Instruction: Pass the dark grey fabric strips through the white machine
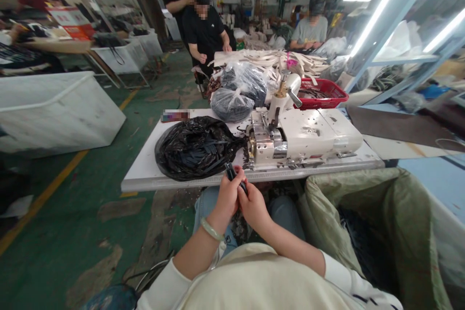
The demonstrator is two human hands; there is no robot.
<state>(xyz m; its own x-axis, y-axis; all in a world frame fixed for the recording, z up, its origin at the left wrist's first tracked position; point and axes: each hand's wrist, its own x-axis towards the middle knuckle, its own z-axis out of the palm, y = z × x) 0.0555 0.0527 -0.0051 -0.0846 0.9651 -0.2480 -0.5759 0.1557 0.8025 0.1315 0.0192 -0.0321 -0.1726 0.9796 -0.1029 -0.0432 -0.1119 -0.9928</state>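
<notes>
**Two Hands Pinch a Small Black Piece**

A small black piece (232,174) sits up between the person's two hands, just over the near edge of the table. It looks like a bit of strap, but it is too small to tell for sure. The left hand (227,198) is curled nearly shut and pinches the piece. The right hand (253,206) is curled in the same way and holds the lower end. A green bangle (211,229) hangs on the left wrist (it looks like jade). The hands are above the person's blue jeans (208,208).

Just past the hands is a white table (152,177). On it lie a black plastic bag (196,147) full of thin black strips and a white sewing machine (303,138). Farther along the table are two see-through plastic bags (232,92), a red plastic basket (319,94), and a heap of pale strips (279,63). To the right of the person stands an open green woven sack (363,218) with dark strips inside. Past the table, one co-worker in a black shirt (203,34) and one in a grey shirt (308,31) stand at work.
</notes>
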